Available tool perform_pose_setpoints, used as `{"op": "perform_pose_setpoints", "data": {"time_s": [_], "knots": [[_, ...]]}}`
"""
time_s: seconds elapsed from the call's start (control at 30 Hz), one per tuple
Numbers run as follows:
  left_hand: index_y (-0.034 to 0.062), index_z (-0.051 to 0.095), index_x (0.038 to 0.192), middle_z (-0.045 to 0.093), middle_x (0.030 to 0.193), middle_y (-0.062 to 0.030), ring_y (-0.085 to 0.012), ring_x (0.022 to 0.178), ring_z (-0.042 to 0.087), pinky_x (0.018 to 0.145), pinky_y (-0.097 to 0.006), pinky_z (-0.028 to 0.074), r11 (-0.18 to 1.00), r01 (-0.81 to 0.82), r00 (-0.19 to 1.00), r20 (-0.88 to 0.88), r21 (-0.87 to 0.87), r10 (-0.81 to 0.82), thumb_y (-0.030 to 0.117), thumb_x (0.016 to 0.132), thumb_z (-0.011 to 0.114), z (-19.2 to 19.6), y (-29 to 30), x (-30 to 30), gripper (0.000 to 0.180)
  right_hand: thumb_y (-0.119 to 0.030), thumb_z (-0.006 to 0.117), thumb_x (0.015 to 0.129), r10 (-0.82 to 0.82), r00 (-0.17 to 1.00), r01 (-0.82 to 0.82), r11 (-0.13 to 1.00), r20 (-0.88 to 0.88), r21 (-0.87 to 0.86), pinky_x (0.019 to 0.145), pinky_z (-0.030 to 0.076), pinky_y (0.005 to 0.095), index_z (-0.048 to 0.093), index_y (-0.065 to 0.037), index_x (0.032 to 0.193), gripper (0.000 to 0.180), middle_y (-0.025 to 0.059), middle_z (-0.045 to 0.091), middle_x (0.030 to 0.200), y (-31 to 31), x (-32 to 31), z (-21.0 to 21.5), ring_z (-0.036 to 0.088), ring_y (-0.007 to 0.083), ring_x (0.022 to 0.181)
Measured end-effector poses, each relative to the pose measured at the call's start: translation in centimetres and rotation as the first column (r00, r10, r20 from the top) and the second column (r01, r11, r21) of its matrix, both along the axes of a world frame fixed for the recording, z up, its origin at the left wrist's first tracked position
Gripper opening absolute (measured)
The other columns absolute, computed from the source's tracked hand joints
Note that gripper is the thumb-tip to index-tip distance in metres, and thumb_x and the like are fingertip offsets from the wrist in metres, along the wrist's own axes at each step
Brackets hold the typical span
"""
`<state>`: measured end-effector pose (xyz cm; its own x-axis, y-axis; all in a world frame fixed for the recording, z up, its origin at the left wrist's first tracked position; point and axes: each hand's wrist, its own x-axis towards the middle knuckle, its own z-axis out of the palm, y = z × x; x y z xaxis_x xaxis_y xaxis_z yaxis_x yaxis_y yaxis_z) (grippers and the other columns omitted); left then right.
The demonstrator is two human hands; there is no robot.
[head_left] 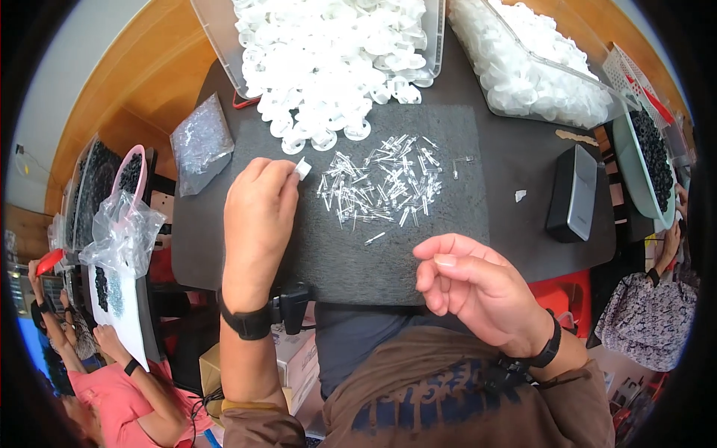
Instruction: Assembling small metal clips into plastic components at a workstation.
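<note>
My left hand (261,205) reaches over the left part of the dark grey mat (314,257). Its thumb and fingers pinch a small white plastic part (302,169), mostly covered by the fingertips. Over the mat's near right side is my right hand (482,287), palm turned up and fingers curled, with the thumb against the forefinger. Whatever it may hold is too small to make out. Between the hands lies a loose pile of clear plastic pins (385,179). One single pin (375,238) rests apart, nearer to me. Several white ring-shaped parts (323,140) spill onto the mat's far edge.
At the back stands a clear bin (441,45) heaped with white parts, with another tub (515,116) to its right. A clear bag (202,145) lies left. A black box-shaped device (573,194) stands right. Co-workers sit at both sides; one wears a pink top (127,399).
</note>
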<state>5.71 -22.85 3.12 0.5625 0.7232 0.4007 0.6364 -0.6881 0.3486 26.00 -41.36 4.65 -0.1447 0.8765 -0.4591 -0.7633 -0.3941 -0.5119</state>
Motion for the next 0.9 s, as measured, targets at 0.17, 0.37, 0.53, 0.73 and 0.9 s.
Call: {"op": "perform_pose_setpoints", "data": {"time_s": [0.17,0.37,0.53,0.73,0.9], "knots": [[-0.0018,0.060,0.095,0.058,0.083,-0.0015,-0.0075,0.070,0.050,0.062,-0.021,0.039,0.626,0.248,0.892,0.427,-0.739,0.150,0.014,0.090,0.059,2.5,-6.0,0.6,0.017,-0.018,0.053,0.097,-0.021,0.973,-0.017,0.986,0.229,0.164,0.075,0.045,0.0220,0.052,-0.001,0.124,0.033,0.0043,0.059,0.104,0.9,-0.7,0.1,0.054,0.0073,0.085],[-0.0007,0.060,0.095,0.057,0.091,-0.0012,-0.0051,0.079,0.050,0.069,-0.019,0.040,0.272,0.596,0.699,0.655,-0.755,0.287,0.011,0.093,0.059,1.2,-10.0,1.2,0.012,-0.018,0.055,0.097,0.043,0.979,-0.092,0.965,0.199,0.247,0.081,0.046,0.0219,0.054,0.000,0.124,0.033,0.0044,0.060,0.111,1.2,-1.2,-0.3,0.055,0.0068,0.093],[-0.0006,0.059,0.093,0.057,0.093,-0.0020,-0.0061,0.083,0.051,0.074,-0.021,0.041,0.364,0.536,0.711,0.640,-0.761,0.291,0.007,0.092,0.060,0.6,-10.6,1.4,0.008,-0.010,0.059,0.094,0.030,0.992,-0.056,0.976,0.124,0.208,0.082,0.048,0.0218,0.054,0.002,0.124,0.032,0.0063,0.061,0.112,0.8,-1.0,-0.9,0.058,0.0083,0.096],[0.0006,0.061,0.086,0.059,0.085,-0.0070,-0.0116,0.075,0.056,0.067,-0.024,0.044,0.613,0.368,0.850,0.521,-0.699,0.084,0.005,0.087,0.064,-0.4,-11.2,1.9,0.006,-0.008,0.059,0.094,0.106,0.982,-0.131,0.979,0.156,0.155,0.082,0.049,0.0228,0.051,0.002,0.127,0.035,0.0056,0.061,0.110,0.0,-0.4,-1.1,0.057,0.0075,0.096],[0.0007,0.063,0.089,0.060,0.081,-0.0083,-0.0168,0.067,0.057,0.057,-0.026,0.045,0.872,0.233,0.904,0.427,-0.430,-0.031,-0.001,0.079,0.068,-0.2,-10.8,2.0,0.011,-0.013,0.058,0.094,0.111,0.982,-0.128,0.987,0.155,0.103,0.078,0.050,0.0233,0.053,0.001,0.125,0.034,0.0072,0.061,0.112,-0.4,0.0,-1.4,0.060,0.0094,0.091]]}}
